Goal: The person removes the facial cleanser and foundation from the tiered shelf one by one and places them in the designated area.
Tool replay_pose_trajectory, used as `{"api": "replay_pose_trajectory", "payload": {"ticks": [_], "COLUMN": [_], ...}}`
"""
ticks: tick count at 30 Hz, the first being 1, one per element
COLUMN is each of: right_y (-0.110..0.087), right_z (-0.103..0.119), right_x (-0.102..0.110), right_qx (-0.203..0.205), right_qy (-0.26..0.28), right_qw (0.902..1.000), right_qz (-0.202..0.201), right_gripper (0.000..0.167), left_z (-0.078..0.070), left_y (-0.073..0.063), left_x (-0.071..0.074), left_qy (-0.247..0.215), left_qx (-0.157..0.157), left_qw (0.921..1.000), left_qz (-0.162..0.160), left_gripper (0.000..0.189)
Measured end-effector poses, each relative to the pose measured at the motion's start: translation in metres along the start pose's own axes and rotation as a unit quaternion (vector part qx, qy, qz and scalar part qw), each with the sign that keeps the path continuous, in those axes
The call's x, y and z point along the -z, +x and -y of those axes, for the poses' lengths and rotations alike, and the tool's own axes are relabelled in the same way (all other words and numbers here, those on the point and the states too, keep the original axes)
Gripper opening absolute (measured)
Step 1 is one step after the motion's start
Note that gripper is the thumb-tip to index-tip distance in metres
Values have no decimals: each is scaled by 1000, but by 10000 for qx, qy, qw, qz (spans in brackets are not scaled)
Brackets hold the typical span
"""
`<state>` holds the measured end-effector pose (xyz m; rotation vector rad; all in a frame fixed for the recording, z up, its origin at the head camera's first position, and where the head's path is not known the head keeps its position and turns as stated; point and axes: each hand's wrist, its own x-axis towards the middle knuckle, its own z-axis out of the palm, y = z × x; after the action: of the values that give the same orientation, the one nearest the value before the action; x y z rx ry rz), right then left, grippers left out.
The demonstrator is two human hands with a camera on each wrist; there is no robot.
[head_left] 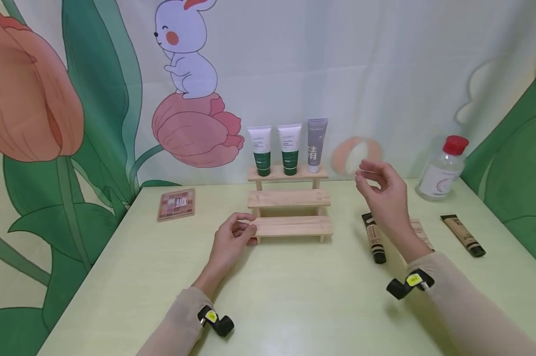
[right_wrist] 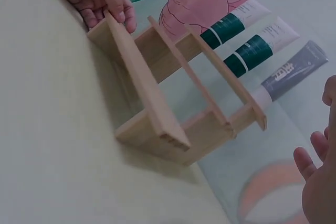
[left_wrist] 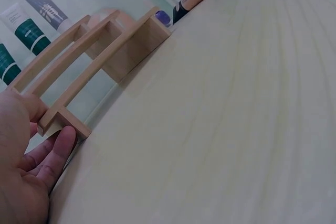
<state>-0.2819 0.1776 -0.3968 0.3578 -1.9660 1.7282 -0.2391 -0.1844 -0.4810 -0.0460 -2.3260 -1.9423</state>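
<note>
My left hand point(head_left: 232, 237) grips the left end of the lowest step of a wooden three-tier display rack point(head_left: 290, 199), thumb and fingers around the board's end. On the top tier two white-and-green tubes point(head_left: 262, 151) and a grey-purple tube point(head_left: 316, 146) stand upright on their caps. My right hand point(head_left: 385, 198) is raised in the air to the right of the rack, fingers loosely bent with nothing between them. Below it on the table lies a brown tube with black ends point(head_left: 374, 239). The two lower tiers hold no tubes.
A flat tan item point(head_left: 421, 233) lies partly hidden behind my right forearm. Further right are another tan tube point(head_left: 463, 235) and a clear bottle with a red cap point(head_left: 443, 170). An eyeshadow palette point(head_left: 176, 204) lies at the back left. A printed curtain hangs behind the table.
</note>
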Motion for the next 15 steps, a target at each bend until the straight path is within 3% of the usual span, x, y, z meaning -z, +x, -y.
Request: {"api": "replay_pose_trajectory", "payload": {"ticks": [8,15], "right_y": [46,66], "right_z": [14,15], "right_x": [-35,-54], "right_qx": [290,151], "right_qy": [66,280], "right_qw": [9992,9982], "right_qz": [250,515], "right_gripper": [42,47], "left_z": [-1,-1], "left_y": [-1,-1], "left_x": [2,2], "left_qy": [39,-45], "left_qx": [3,-16], "left_qw": [10000,10000], "left_qz": [3,47], "left_gripper": [22,22]}}
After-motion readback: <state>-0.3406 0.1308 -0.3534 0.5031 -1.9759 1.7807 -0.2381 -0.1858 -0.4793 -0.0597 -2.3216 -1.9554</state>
